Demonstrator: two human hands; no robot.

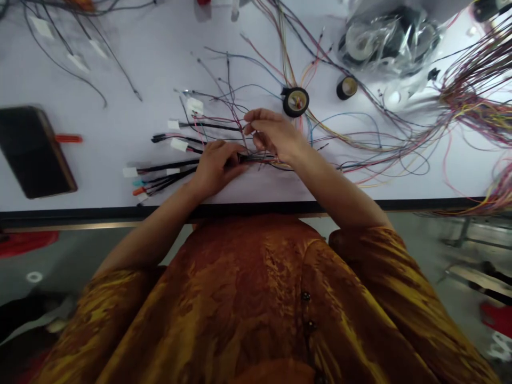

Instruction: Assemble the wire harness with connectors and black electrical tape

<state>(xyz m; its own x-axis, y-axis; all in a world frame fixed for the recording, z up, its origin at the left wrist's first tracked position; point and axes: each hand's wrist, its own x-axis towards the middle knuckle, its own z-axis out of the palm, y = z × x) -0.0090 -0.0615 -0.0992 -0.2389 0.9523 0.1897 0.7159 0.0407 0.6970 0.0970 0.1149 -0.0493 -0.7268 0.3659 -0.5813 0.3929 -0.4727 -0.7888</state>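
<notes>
On the white table lies a wire harness (pixel 176 170) with black-taped branches and white labels at its left ends. My left hand (pixel 218 165) is closed around the taped bundle near the table's front edge. Just right of it, my right hand (pixel 274 133) pinches thin loose wires (pixel 240 125) that rise from the bundle, fingers pressed together. Coloured strands trail off to the right from under both hands.
A black tape roll (pixel 296 101) and a smaller roll (pixel 346 87) lie behind my hands. A clear bag of tape rolls (pixel 384 37) is at the back right. Masses of coloured wire (pixel 472 90) fill the right side. A dark phone (pixel 34 152) lies at the left.
</notes>
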